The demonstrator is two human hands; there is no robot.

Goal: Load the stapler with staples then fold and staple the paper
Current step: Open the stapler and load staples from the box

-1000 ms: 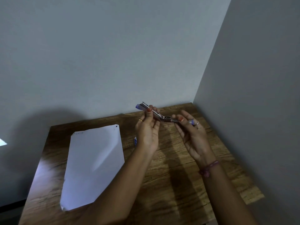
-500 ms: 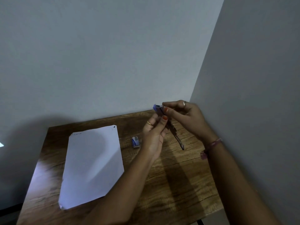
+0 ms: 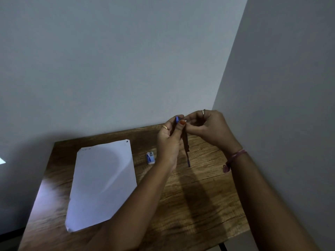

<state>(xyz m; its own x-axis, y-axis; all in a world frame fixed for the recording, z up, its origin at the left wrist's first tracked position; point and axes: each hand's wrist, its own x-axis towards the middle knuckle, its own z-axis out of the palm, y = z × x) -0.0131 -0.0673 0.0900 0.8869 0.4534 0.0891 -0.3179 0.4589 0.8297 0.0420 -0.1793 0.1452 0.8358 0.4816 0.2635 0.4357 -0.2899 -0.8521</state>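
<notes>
While opened: stapler [image 3: 186, 151] hangs hinged, stiff, light; grip its blue head.
Left hand [image 3: 169, 142]: grasping stapler.
Right hand [image 3: 208, 129]: pinching its top.
Paper [image 3: 103, 183]: nine o'clock, flimsy.

Two bare forearms, no sleeves.
Left hand [image 3: 167, 142]: gold ring, orange-red nail polish. Right hand [image 3: 210, 129]: silver ring, pinkish-maroon thread bracelet [image 3: 233, 158] (tasselled knot hanging).

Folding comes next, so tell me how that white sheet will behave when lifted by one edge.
The paper is a single thin sheet lying flat on the table, so it will probably droop. It looks light, likely to slide when pushed. Its near corner is already bent, so it probably creases easily.
</notes>
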